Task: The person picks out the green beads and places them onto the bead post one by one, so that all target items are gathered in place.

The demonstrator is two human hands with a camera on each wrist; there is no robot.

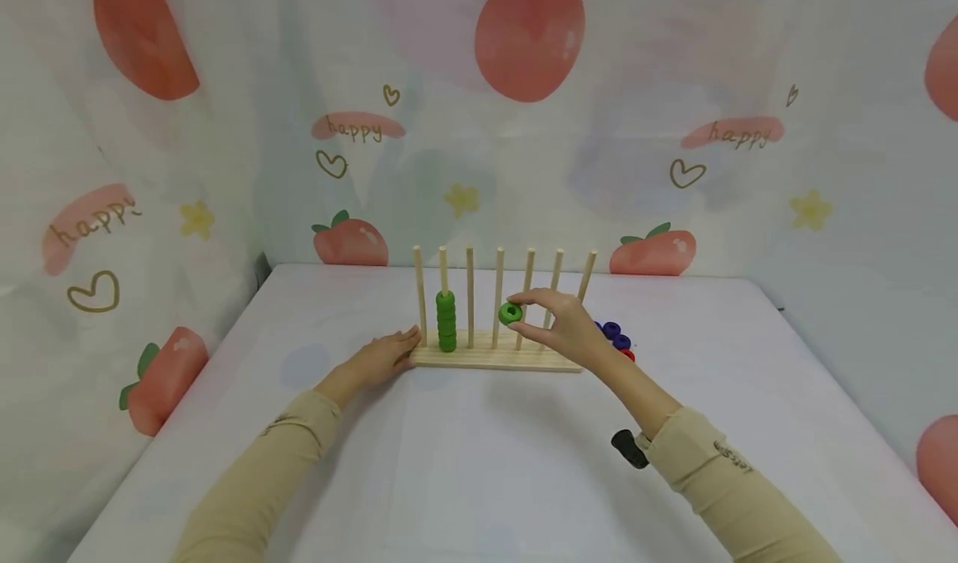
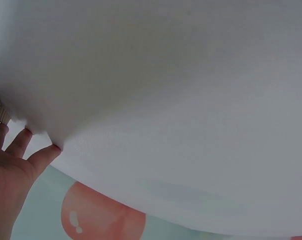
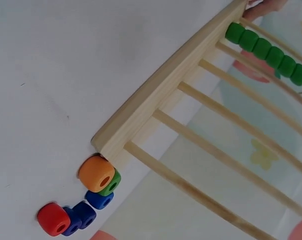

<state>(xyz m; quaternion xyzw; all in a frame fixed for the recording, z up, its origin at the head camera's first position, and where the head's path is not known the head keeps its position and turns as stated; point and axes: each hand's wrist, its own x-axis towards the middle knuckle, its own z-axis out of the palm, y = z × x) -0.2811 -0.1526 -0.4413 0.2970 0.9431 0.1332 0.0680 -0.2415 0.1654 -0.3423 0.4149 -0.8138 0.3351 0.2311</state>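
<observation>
Between thumb and index finger, my right hand (image 1: 569, 328) pinches a green bead (image 1: 505, 318), its hole facing the head camera. It is held in front of the middle pegs of a wooden peg rack (image 1: 494, 363). Green beads (image 1: 446, 323) are stacked on the second peg from the left; the other pegs are bare in the right wrist view. My left hand (image 1: 379, 358) touches the rack's left end with its fingers, which appear spread in the left wrist view. The held bead is out of sight in the right wrist view.
Beyond the rack's right end lie loose beads: an orange bead (image 3: 95, 173), a green bead (image 3: 111, 184), several blue beads (image 3: 84, 214) and a red bead (image 3: 53, 219). My right forearm partly hides them in the head view. A patterned cloth wall (image 1: 449, 147) stands behind the white table (image 1: 449, 463).
</observation>
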